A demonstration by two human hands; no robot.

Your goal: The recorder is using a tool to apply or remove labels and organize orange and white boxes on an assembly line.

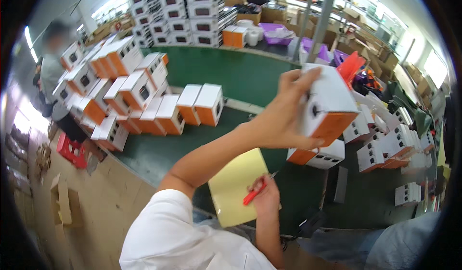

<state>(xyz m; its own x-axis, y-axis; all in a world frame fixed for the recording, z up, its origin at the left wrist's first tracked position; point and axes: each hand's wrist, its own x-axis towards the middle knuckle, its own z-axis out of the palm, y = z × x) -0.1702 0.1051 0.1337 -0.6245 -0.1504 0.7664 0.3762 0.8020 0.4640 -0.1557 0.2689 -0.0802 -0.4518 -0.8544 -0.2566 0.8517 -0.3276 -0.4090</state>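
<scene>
My left hand (284, 111) reaches across to the right and grips a white and orange cardboard box (332, 94), with its thumb low and fingers over the top. The box is raised above the green table. Lower down, my right hand (266, 198) is closed around a red utility knife (254, 194), whose thin tip points up and to the right. Beneath that hand lies a yellow sheet (233, 190) at the table's near edge. Two similar boxes (327, 155) rest on the table just below the raised one.
Stacked white and orange boxes (142, 89) cover the table's left; more small boxes (397, 142) crowd its right. A metal post (321, 24) rises beyond the raised box. A person (53, 87) stands at the left near a red stool (72, 150). Blue-grey fabric (399, 243) shows at lower right.
</scene>
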